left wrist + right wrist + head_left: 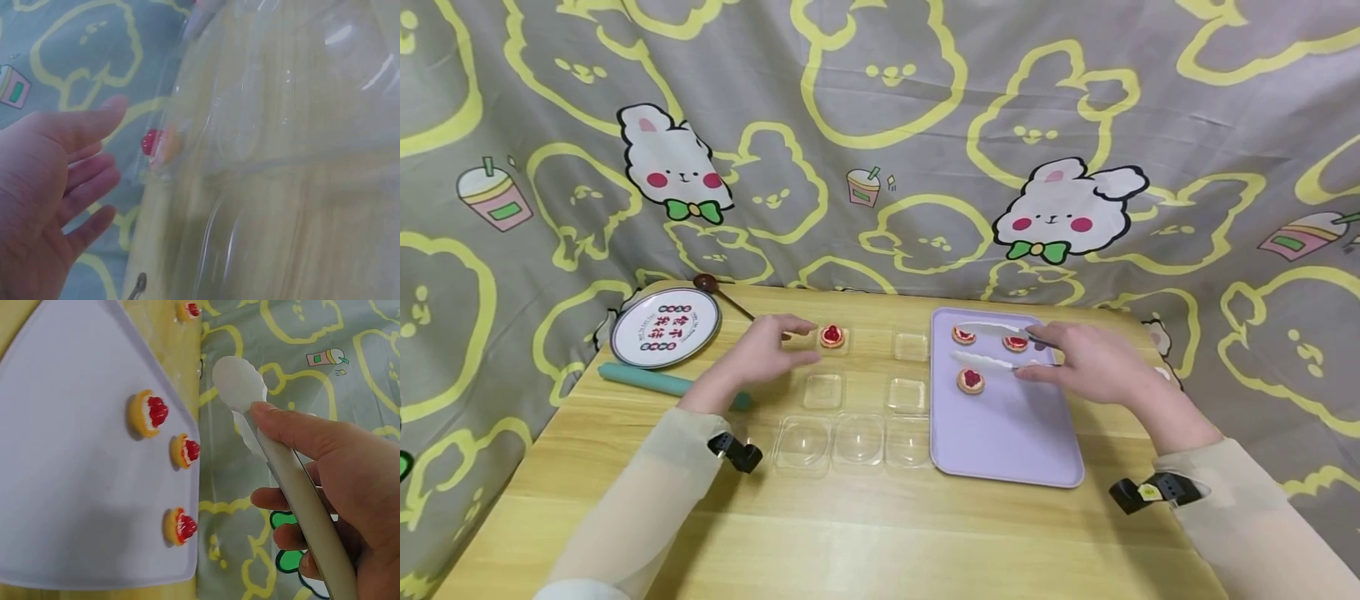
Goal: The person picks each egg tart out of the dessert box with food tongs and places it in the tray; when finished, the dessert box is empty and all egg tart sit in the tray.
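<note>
My right hand grips a pair of tongs with pale scalloped tips, held above the far part of the lilac tray. The tips stand apart with nothing between them. Three small tarts with red fruit on cream lie on the tray; the nearest tart is just below the tongs in the head view. My left hand hangs beside another fruit tart, which sits in a small clear plastic box. Its fingers are relaxed and apart from the tart, holding nothing.
Several more clear plastic boxes stand in rows left of the tray. Farther left are a white plate with red characters, a teal rolling pin and a dark ladle. A patterned curtain hangs behind the wooden table.
</note>
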Motion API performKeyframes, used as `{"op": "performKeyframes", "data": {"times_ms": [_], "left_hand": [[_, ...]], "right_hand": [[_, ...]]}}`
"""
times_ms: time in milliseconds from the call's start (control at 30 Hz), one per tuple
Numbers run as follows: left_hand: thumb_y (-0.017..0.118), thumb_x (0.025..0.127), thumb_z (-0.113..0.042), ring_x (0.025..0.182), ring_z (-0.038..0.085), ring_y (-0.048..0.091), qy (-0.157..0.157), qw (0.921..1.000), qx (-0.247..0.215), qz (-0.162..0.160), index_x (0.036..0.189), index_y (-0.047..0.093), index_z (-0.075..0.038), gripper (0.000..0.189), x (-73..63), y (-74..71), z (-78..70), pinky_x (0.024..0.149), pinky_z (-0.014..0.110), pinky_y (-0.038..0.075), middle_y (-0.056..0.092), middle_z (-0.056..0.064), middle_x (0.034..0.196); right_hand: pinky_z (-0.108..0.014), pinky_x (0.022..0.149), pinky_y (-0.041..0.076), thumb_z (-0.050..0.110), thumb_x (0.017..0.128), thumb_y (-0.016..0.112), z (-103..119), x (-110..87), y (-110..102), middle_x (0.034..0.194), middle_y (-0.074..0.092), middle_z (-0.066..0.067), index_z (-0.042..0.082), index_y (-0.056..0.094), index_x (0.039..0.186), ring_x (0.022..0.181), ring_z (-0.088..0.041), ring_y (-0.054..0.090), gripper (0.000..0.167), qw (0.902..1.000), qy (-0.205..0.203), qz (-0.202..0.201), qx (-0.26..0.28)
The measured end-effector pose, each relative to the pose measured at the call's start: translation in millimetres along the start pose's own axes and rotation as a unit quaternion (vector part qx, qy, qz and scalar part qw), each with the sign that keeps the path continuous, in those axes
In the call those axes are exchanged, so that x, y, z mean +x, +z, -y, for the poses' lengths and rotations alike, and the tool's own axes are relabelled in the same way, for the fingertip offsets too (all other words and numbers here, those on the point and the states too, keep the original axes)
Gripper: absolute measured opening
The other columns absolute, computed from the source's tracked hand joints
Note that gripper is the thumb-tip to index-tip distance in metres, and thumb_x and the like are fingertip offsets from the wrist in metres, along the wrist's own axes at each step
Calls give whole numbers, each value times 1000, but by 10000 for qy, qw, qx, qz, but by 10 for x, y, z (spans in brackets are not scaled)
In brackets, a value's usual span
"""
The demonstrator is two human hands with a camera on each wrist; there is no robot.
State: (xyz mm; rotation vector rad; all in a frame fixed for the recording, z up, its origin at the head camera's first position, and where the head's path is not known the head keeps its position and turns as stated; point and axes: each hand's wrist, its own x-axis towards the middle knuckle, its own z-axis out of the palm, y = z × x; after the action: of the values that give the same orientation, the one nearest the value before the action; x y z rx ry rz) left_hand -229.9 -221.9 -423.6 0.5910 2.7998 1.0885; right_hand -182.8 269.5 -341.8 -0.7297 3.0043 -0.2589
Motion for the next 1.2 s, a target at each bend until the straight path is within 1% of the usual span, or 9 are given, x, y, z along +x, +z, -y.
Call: {"op": "performKeyframes", "data": {"times_ms": [167, 300, 400, 533, 733, 867, 967, 1067, 1200], "left_hand": [[89, 89, -34, 141, 42, 49, -6, 9999, 103, -61, 149, 57, -2, 76, 178, 44, 34, 117, 58, 40, 54, 19, 154], [88, 88, -41, 149, 44, 37, -63, 9997, 125, 174, 155, 51, -2, 85, 303, 86, 70, 123, 60, 29, 44, 20, 162], [86, 90, -42, 152, 42, 33, -73, 9991, 159, 391, 156, 49, -2, 87, 375, 129, 113, 125, 57, 25, 41, 20, 163], [86, 91, -40, 152, 40, 33, -123, 9983, 211, 530, 155, 50, 0, 83, 432, 175, 164, 127, 53, 24, 43, 20, 162], [90, 87, -33, 148, 40, 40, -215, 9984, 107, 520, 150, 57, 0, 79, 452, 192, 168, 125, 54, 29, 51, 19, 156], [92, 85, -31, 147, 39, 42, -273, 9977, 79, 619, 148, 60, -3, 77, 441, 177, 156, 124, 52, 31, 54, 17, 154], [94, 83, -30, 147, 39, 42, -312, 9969, 44, 719, 147, 61, -2, 77, 439, 163, 130, 124, 52, 31, 54, 17, 154], [95, 83, -29, 146, 41, 42, -318, 9961, 53, 822, 147, 61, -1, 78, 442, 151, 108, 123, 53, 32, 54, 18, 154], [94, 83, -29, 146, 41, 42, -289, 9951, 91, 946, 148, 59, 0, 79, 461, 151, 104, 124, 53, 31, 54, 18, 154]], "right_hand": [[-59, 89, 57, 68, 92, 71, 64, 96, -92, 132, 71, -16, 2, 64, 145, 113, -35, 70, 85, 9998, -122, -115, -51], [-58, 82, 58, 72, 92, 67, 124, 173, -151, 127, 74, -13, 6, 64, 145, 105, -30, 71, 85, 9996, -199, -178, -118], [-58, 81, 58, 73, 92, 67, 178, 227, -187, 128, 73, -13, 7, 64, 146, 107, -31, 71, 86, 9996, -200, -161, -132], [-57, 82, 58, 70, 91, 71, 253, 300, -204, 130, 72, -12, 8, 64, 146, 110, -31, 70, 83, 9995, -250, -181, -67], [-58, 83, 57, 67, 91, 74, 364, 416, -205, 128, 73, -13, 6, 66, 144, 110, -33, 70, 81, 9991, -367, -202, -76], [-51, 76, 57, 64, 90, 77, 445, 517, -185, 122, 75, -11, 6, 67, 143, 96, -27, 70, 80, 9994, -333, -111, -39], [-52, 79, 58, 66, 90, 76, 507, 606, -157, 124, 75, -10, 6, 67, 143, 100, -28, 71, 81, 9993, -379, -63, 26], [-59, 93, 55, 68, 90, 74, 570, 703, -120, 135, 71, -11, 6, 66, 145, 119, -34, 68, 82, 9989, -458, 0, 72], [-63, 98, 52, 68, 90, 74, 663, 827, -56, 142, 66, -12, 6, 63, 147, 127, -37, 64, 85, 9986, -486, 147, 163]]}}
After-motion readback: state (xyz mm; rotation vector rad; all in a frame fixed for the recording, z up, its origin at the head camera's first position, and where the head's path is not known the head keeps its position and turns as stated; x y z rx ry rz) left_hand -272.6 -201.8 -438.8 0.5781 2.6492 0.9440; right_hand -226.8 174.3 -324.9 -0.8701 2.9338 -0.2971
